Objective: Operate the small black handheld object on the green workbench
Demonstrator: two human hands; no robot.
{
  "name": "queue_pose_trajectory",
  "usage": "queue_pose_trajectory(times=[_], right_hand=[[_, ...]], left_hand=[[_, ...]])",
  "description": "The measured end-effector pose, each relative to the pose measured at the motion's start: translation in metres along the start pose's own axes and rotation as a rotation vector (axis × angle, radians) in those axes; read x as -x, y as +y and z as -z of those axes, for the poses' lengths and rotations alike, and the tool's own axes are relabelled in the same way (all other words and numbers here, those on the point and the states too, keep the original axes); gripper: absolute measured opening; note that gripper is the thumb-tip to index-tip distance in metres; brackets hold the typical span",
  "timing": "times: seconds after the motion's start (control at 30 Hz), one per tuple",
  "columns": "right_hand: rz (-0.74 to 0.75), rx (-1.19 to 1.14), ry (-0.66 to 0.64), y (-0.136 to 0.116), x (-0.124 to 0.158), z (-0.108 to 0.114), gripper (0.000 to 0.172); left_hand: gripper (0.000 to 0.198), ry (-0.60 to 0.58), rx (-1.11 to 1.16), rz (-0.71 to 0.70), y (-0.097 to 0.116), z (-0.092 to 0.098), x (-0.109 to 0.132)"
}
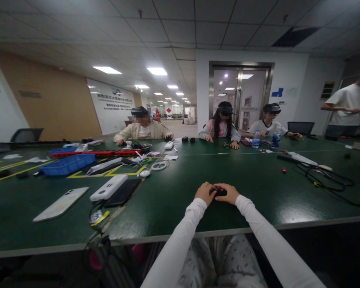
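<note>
My left hand (205,193) and my right hand (227,193) meet above the green tabletop, a little in from its front edge. Between them is a small black object (219,192), largely covered by my fingers, so its kind does not show. The fingers of both hands are curled in and closed on it from either side. White sleeves cover both forearms down to the wrists.
To the left lie a white phone (61,204), a white power bank (109,188), a black flat pad (124,193) and a blue tray (69,165). Black cables (327,178) and a small red item (284,170) are at right. Several people sit opposite; bottles (256,140) stand near them.
</note>
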State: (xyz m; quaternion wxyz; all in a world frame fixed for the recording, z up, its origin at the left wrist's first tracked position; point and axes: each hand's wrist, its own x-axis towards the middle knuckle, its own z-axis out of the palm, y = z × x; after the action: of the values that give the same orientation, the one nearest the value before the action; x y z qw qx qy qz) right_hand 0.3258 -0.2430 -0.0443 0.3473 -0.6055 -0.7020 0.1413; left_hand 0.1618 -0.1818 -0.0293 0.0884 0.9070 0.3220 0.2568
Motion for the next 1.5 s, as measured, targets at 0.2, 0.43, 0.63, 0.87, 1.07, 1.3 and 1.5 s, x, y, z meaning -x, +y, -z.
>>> queue_pose_trajectory(times=[0.2, 0.43, 0.63, 0.87, 1.07, 1.3, 1.5], right_hand=[[-0.015, 0.006, 0.011, 0.000, -0.001, -0.001, 0.064], [-0.025, 0.023, 0.012, -0.003, 0.000, 0.000, 0.062], [-0.020, 0.025, 0.014, -0.002, 0.000, -0.001, 0.063], [-0.039, -0.039, 0.010, -0.003, 0.000, -0.001, 0.063], [-0.067, -0.102, -0.004, 0.000, 0.001, -0.001, 0.060], [-0.029, -0.105, 0.020, 0.009, -0.001, -0.006, 0.055], [-0.028, -0.096, 0.016, 0.011, 0.000, -0.007, 0.054]], left_hand=[[0.015, 0.073, 0.058, 0.049, -0.001, 0.002, -0.001], [0.023, 0.467, 0.293, 0.306, -0.012, 0.010, -0.002], [0.020, 0.219, 0.366, 0.146, -0.003, 0.008, 0.002], [0.018, -0.025, 0.246, 0.099, 0.000, 0.009, 0.005], [0.019, 0.080, 0.111, 0.314, -0.061, 0.042, 0.012], [0.023, 0.246, -0.190, 0.690, -0.150, 0.101, 0.040], [0.026, 0.318, -0.256, 0.789, -0.163, 0.118, 0.052]])
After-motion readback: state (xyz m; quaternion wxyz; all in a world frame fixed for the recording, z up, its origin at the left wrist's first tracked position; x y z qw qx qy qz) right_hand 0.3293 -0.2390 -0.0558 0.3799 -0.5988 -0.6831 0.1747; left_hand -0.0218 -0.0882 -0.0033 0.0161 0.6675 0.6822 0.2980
